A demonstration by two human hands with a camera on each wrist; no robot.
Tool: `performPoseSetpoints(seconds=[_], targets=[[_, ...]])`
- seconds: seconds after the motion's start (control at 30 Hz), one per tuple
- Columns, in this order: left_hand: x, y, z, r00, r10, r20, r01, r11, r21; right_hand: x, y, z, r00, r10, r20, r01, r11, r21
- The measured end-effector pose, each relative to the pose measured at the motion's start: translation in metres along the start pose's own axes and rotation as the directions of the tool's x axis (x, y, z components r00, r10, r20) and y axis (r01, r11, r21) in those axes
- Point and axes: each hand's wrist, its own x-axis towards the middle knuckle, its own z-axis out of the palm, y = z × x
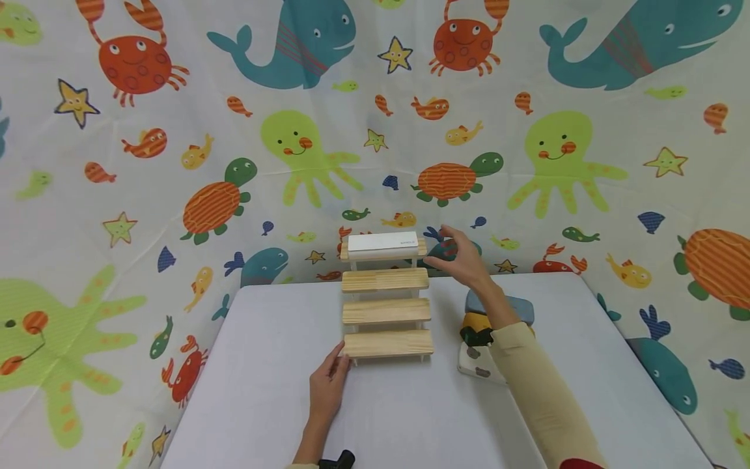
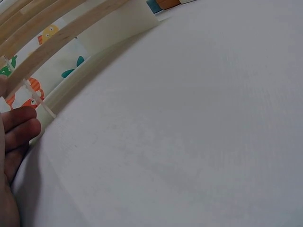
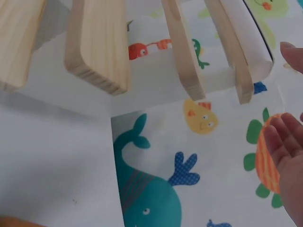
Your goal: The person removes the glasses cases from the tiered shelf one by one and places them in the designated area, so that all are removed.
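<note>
A tiered shelf of several pale wooden planks on clear supports stands on the white table. A long white box with small print near its right end lies on the top plank. My left hand holds the left end of the lowest plank; in the left wrist view its fingers are bent beside that end, and the thumb is hard to make out. My right hand is just right of the box, thumb and fingers spread apart with nothing between them. In the right wrist view a gap separates it from the box.
Under my right forearm lie a blue-grey item, a yellow and black item and a white item with brown patches; the sleeve partly hides them. A sea-animal curtain hangs behind the table and along its sides.
</note>
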Motion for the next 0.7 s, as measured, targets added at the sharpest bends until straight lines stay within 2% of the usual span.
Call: performPoseSetpoints(seconds=[0.1,0.4,0.7], targets=[[0.000,0.000,0.000,1.000,-0.002,0.001,0.002,1.000,0.016,0.005,-0.005,0.004,1.000,0.013,0.014,-0.013,1.000,0.003],[-0.001,-0.001,0.001,1.000,0.012,-0.010,-0.012,1.000,0.018,0.027,-0.015,0.016,0.999,-0.021,0.050,0.024,0.998,-0.061],[0.000,-0.002,0.001,1.000,0.011,-0.005,-0.011,1.000,0.008,0.033,-0.017,0.024,0.996,0.016,0.086,-0.010,0.998,-0.067]])
